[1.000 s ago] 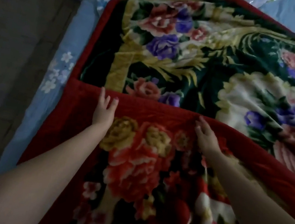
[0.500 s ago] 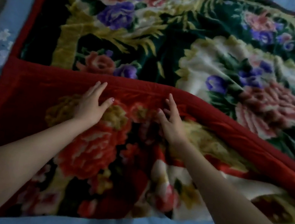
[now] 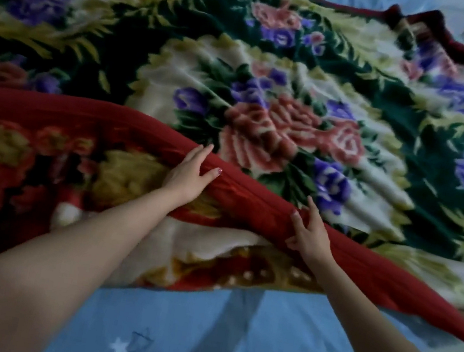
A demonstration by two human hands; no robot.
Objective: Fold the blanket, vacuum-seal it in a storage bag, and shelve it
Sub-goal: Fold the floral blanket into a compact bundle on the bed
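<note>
- Blanket [image 3: 283, 98]: a thick floral fleece spread across a bed with a blue sheet [image 3: 168, 328]. Its near portion is turned over onto the rest, showing a red-patterned underside and a red border [image 3: 250, 206] that runs diagonally from the left edge toward the lower right.
- Step in hand, as judged: squaring the first fold. The turned-over edge lies straight on the left but sags and angles toward the right, and loose cloth is bunched beneath it near the sheet.
- Doing it well: work along the border from the tidy left side toward the slack right, draw the edge taut until it runs parallel with the far edge, then flatten the trapped bulge. An uneven first fold would likely carry through into a lumpy bundle that fits a storage bag poorly.
- Left hand [image 3: 189, 175]: laid palm down on the red border, fingers [image 3: 202, 155] extended and slightly spread, thumb out to the side; it presses the cloth and does not grip it.
- Right hand [image 3: 311, 235]: set on the border further right, fingers [image 3: 311, 207] straight and apart on top. Whether the thumb tucks under the edge cannot be told.
- No storage bag or shelf is in view.
</note>
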